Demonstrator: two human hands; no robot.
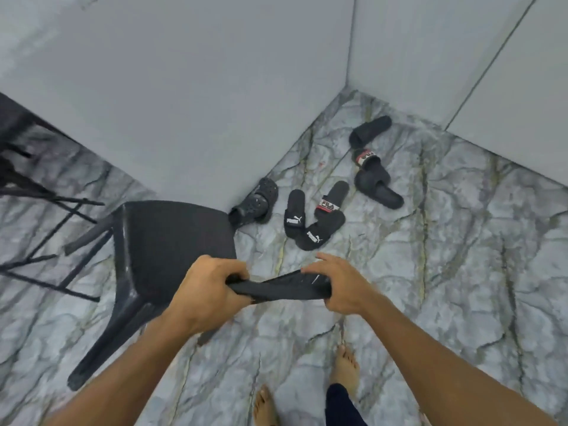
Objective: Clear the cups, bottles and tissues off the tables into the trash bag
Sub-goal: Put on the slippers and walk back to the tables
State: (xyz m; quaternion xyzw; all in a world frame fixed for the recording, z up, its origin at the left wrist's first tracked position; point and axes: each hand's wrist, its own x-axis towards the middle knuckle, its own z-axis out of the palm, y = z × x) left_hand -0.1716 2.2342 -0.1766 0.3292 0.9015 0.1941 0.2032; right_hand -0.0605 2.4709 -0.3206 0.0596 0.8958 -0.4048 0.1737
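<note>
Marbled floor point(430, 287), grey walls point(215, 103), black stool point(172, 247)

Both bare forearms reach toward twelve o'clock. The left hand point(209, 290) is fisted, knuckles up; the right hand point(341, 287) sits at its three o'clock, fingers curled, index finger raised. Bare feet point(345, 367) stand below.

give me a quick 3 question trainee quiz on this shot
1. True or false: both hands hold the folded black trash bag.
2. What stands under the left hand? A) black plastic chair B) table C) bin
3. Fill in: the sandals lie on the ____ floor near the wall corner.

Key: 1 true, the right hand has the other end. 2 A, the black plastic chair. 3 marble-patterned.
</note>
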